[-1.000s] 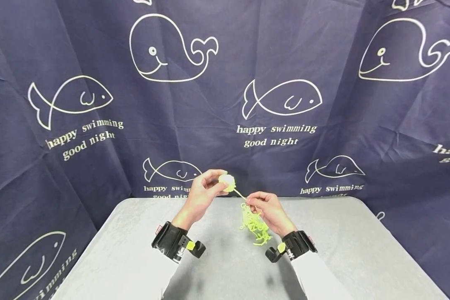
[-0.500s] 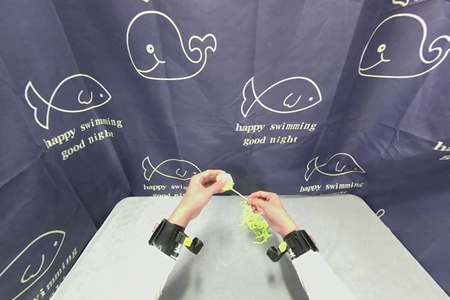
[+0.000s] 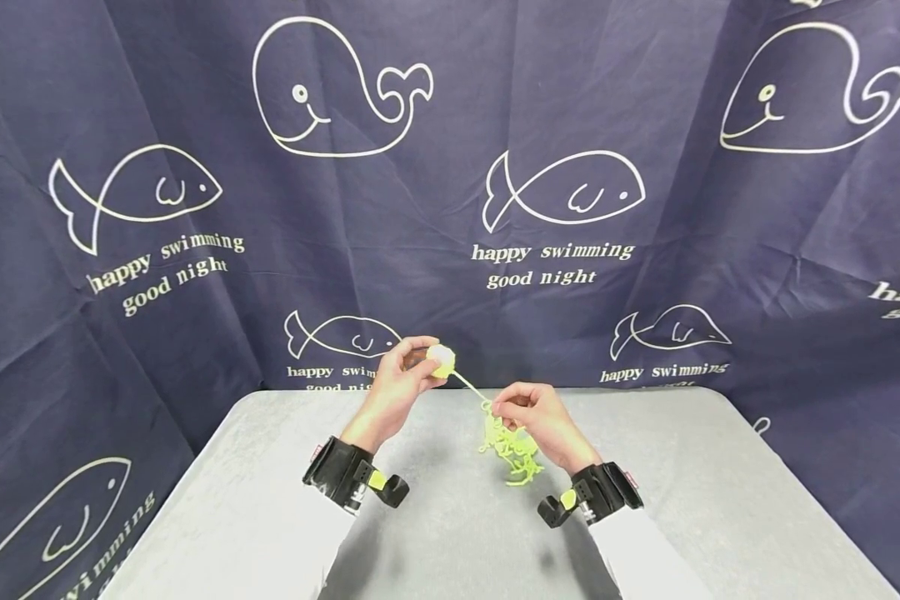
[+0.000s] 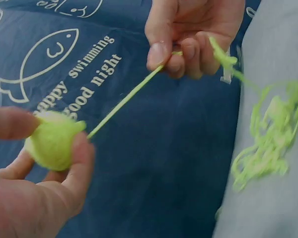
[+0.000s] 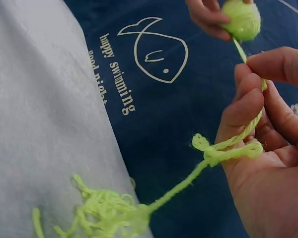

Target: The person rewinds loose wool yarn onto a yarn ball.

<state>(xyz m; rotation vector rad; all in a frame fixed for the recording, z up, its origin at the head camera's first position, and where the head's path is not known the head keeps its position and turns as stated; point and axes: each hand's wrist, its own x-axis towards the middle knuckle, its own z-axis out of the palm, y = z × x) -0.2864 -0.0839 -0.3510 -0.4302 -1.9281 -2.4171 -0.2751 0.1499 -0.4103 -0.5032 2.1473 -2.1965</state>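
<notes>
My left hand (image 3: 395,385) grips a small ball of yellow-green yarn (image 4: 57,141) between thumb and fingertips, raised over the far part of the table. A taut strand of yarn (image 4: 124,100) runs from the ball to my right hand (image 3: 540,419), whose thumb and forefinger pinch it. In the right wrist view the strand passes across the curled fingers and comes out by the palm with a small looped knot (image 5: 212,152). From there it leads down to a loose tangle of yarn (image 5: 111,213) below the right hand.
A grey table (image 3: 450,525) lies under both hands. Right behind its far edge hangs a dark blue curtain (image 3: 450,208) printed with whales, fish and white lettering. Each wrist wears a black strap with a small camera (image 3: 396,490).
The left hand has moved slightly left with the yarn ball, and the strand between the hands is longer. The right hand has stayed nearly in place.
</notes>
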